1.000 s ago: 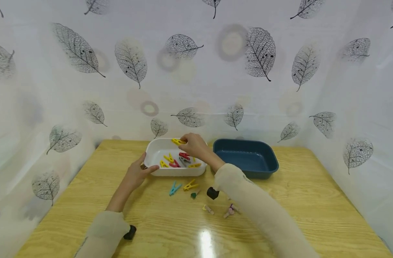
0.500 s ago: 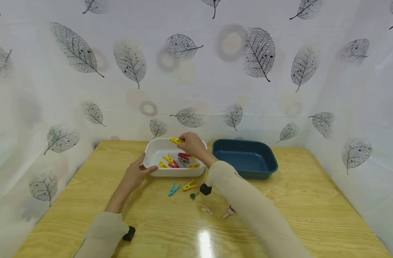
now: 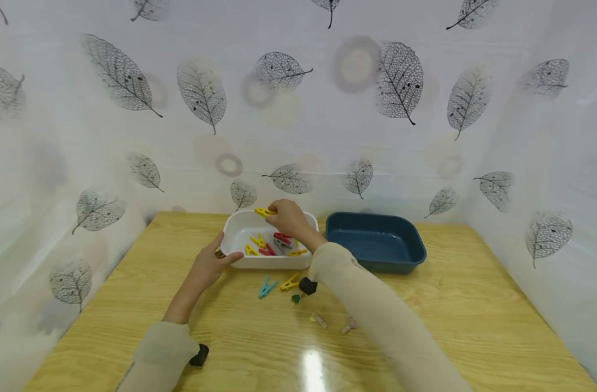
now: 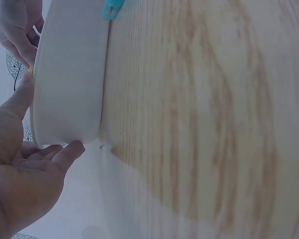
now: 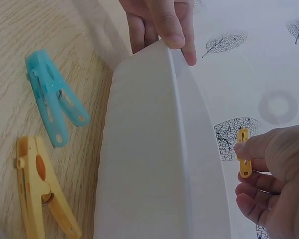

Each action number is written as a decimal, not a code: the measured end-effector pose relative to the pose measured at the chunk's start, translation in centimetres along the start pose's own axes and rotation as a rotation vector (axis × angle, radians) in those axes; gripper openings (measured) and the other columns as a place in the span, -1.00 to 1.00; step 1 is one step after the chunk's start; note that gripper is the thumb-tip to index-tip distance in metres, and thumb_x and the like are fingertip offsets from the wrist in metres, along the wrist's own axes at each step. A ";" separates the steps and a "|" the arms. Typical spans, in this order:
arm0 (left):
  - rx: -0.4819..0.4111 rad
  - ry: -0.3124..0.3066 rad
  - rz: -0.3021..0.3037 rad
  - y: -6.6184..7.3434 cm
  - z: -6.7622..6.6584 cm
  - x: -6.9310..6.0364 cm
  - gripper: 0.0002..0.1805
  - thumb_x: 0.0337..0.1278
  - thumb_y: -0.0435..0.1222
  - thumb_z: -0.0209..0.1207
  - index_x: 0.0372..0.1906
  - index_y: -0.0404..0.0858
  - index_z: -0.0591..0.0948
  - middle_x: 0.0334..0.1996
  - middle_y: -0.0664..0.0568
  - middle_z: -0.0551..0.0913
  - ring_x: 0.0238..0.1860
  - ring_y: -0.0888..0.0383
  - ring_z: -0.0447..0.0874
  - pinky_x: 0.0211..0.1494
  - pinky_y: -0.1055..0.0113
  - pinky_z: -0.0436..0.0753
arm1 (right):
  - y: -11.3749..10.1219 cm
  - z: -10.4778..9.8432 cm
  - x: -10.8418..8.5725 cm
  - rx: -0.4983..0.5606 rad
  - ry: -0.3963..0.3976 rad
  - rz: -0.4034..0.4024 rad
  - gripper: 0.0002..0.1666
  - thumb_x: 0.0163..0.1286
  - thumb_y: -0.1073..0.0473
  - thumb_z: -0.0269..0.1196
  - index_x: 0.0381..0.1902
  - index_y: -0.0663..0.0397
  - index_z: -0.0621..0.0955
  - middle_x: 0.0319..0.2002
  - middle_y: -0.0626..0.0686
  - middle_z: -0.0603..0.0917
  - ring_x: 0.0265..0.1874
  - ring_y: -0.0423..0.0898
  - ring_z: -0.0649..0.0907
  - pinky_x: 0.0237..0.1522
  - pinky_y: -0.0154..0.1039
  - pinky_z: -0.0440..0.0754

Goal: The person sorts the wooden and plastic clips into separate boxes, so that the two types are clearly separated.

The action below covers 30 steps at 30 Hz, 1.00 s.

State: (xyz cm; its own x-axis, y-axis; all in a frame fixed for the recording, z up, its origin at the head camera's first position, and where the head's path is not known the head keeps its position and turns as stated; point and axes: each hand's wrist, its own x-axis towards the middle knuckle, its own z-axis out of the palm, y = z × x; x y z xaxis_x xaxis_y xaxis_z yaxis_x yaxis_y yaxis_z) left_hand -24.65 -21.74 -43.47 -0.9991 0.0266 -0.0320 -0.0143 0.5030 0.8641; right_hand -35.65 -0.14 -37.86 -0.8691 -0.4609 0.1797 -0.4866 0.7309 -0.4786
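My right hand pinches a yellow clothespin between thumb and fingers, above the far part of a white plastic basin. With thumb on the near rim and fingers round the end wall, my left hand grips the basin's left corner, also seen in the left wrist view. Inside lie several clothespins, among them a red clothespin, a yellow clothespin and a grey one partly covered. On the table before the basin are a light-blue clothespin and another yellow clothespin.
A dark blue basin stands to the right of the white one. Nearer on the wooden table lie small wooden clips, one with a green top, one yellowish clip and a pink clip beside my right sleeve. A leaf-print curtain hangs behind.
My right hand has shifted a little to the left over the white basin, still pinching the yellow clothespin. My left hand keeps its grip on the basin's corner.
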 end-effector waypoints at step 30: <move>0.040 0.007 -0.004 0.1 0.1 -0.1 0.02 0.41 -0.13 0.30 0.62 -0.44 -0.08 0.58 -0.43 -0.04 0.51 -0.32 0.19 0.46 -0.03 0.40 | 2.0 -1.5 -3.8 0.152 -0.003 -0.126 -0.62 0.50 0.20 0.30 0.18 0.27 0.68 0.03 0.19 0.74 -0.06 0.03 0.71 -0.05 -0.19 0.72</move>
State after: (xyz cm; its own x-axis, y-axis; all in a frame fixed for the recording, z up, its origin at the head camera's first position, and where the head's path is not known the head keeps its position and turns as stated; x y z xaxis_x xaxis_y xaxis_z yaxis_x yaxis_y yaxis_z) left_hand -24.60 -21.59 -43.40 -0.9993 0.0186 -0.0319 -0.0170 0.5374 0.8432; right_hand -33.46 3.90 -38.20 -0.8014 -0.5461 0.2438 -0.5725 0.5826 -0.5769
